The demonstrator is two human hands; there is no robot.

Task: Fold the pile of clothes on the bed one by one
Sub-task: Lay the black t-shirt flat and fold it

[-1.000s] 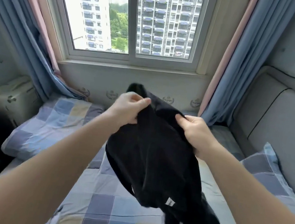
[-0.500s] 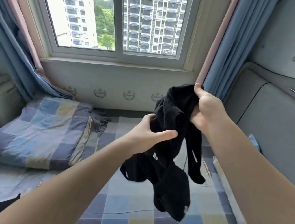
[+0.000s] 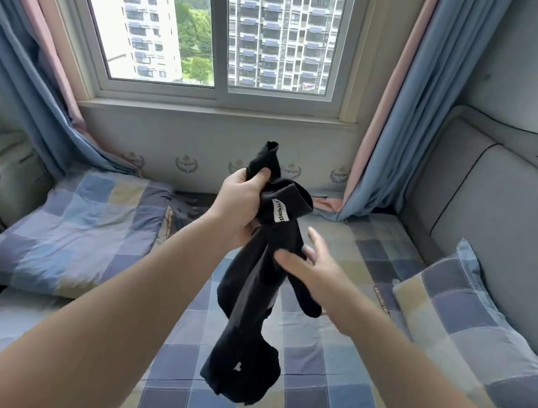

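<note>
the left grip (image 3: pixel 242 204) is a bare hand closed round the bunched top of a black garment (image 3: pixel 246 308), thumb pressed on the cloth, and it holds the garment up in the air over the middle of the bed (image 3: pixel 344 373). one twisted end of the cloth sticks up above the fist. a white label (image 3: pixel 281 211) with dark lettering shows at a dark band just right of the fist. the rest hangs down in a narrow, crumpled column, and its lowest fold, with a small white mark, is clear of the sheet.

the right grip (image 3: pixel 309 266) is wide, with fingers straight and spread. it is motion-blurred, lies against the right side of the hanging cloth about halfway down, and clasps nothing.

the bed has a checked sheet in blue, grey and beige. a folded quilt (image 3: pixel 77 228) of the same check lies at the left. a matching pillow (image 3: pixel 485 324) leans at the right against a grey padded headboard (image 3: pixel 518 218). beyond the bed a window (image 3: pixel 217 23) stands between blue and pink curtains (image 3: pixel 397 118).
</note>
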